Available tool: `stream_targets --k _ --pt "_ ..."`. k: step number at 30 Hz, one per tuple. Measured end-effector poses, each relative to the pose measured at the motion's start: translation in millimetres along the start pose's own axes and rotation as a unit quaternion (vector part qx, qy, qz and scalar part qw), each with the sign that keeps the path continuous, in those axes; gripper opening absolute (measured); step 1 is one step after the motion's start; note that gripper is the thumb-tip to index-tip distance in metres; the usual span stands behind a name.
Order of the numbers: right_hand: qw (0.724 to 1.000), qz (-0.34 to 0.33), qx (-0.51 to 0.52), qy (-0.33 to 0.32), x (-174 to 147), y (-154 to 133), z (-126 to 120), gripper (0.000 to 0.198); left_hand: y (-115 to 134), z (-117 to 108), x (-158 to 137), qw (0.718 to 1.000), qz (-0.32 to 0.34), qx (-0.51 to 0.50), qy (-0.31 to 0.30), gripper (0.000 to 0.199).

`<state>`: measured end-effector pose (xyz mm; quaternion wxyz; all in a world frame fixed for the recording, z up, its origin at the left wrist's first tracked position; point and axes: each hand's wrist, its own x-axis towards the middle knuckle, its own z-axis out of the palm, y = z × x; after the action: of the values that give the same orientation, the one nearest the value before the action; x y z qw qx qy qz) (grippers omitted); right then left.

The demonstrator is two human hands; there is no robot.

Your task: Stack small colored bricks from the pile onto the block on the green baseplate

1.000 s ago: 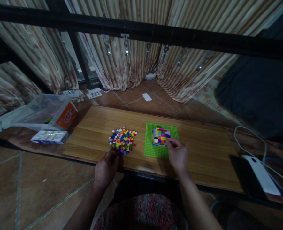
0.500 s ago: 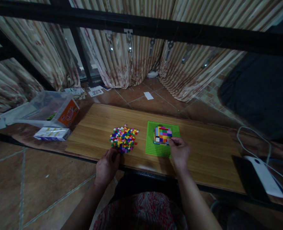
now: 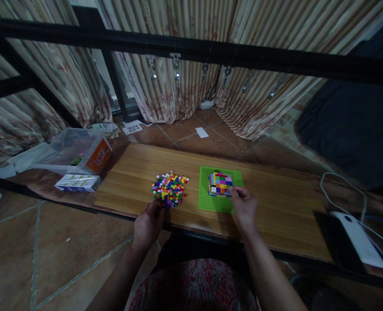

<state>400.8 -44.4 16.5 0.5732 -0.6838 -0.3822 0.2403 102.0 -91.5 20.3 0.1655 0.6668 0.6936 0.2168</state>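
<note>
left hand [image 3: 148, 221] curled at near edge of brick pile [image 3: 169, 188], right hand [image 3: 244, 206] bent in at near-right corner of brick block [image 3: 220, 183], fingers' grip can't be told on either, brick block seated on green baseplate [image 3: 205, 202]

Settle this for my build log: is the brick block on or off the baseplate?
On: the brick block rests on the baseplate, whose green surface shows around it, the right hand at its corner.
</note>
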Motion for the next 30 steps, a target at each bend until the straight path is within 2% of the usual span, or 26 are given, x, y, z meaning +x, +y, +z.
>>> stream_targets --k 3,6,10,13,16,19,24,30 --pt "0.999 -0.013 0.002 0.038 -8 -9 -6 0.034 -3 -1 0 0.999 0.007 -0.038 0.001 0.014" --pt "0.999 -0.043 0.008 0.010 -26 -21 -7 0.030 -6 -3 -2 0.995 0.003 -0.097 -0.001 0.017" --pt "0.990 -0.082 -0.018 -0.113 -60 -29 5 0.023 -7 -9 -4 0.988 -0.019 -0.152 0.016 0.021" --pt "0.965 -0.122 -0.075 -0.219 -80 -29 21 0.021 -10 -14 -1 0.985 -0.038 -0.158 0.052 0.023" --pt "0.938 -0.163 -0.130 -0.276 -84 -29 40 0.022 -16 -19 10 0.985 -0.065 -0.133 0.094 0.023" --pt "0.921 -0.188 -0.185 -0.286 -78 -29 59 0.025 -25 -23 30 0.982 -0.091 -0.086 0.141 0.022" --pt "0.889 -0.220 -0.271 -0.296 -70 -31 79 0.026 -37 -18 60 0.980 -0.105 -0.029 0.168 0.023" --pt "0.862 -0.227 -0.348 -0.291 -73 -34 86 0.020 -39 -4 67 0.980 -0.093 0.005 0.175 0.023"
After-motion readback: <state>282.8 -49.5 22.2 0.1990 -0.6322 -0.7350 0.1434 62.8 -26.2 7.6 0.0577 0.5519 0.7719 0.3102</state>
